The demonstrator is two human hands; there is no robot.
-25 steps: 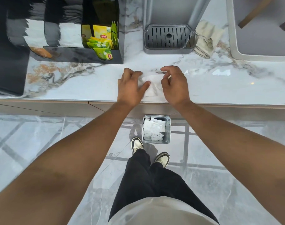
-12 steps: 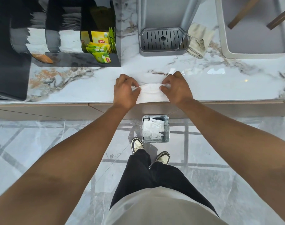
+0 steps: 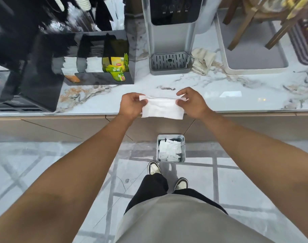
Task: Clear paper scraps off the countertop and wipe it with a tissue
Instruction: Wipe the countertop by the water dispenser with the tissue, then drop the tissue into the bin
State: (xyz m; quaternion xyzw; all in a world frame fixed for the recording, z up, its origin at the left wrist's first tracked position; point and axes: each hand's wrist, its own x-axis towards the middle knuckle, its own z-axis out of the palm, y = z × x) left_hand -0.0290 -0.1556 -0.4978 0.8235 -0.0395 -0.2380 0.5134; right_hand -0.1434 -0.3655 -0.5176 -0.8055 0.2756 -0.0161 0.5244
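One white tissue, folded into a soft rectangle, hung at frame centre over the marble countertop's front edge. The left hand and right hand each pinched a top corner. Below, one bin held several white scraps.
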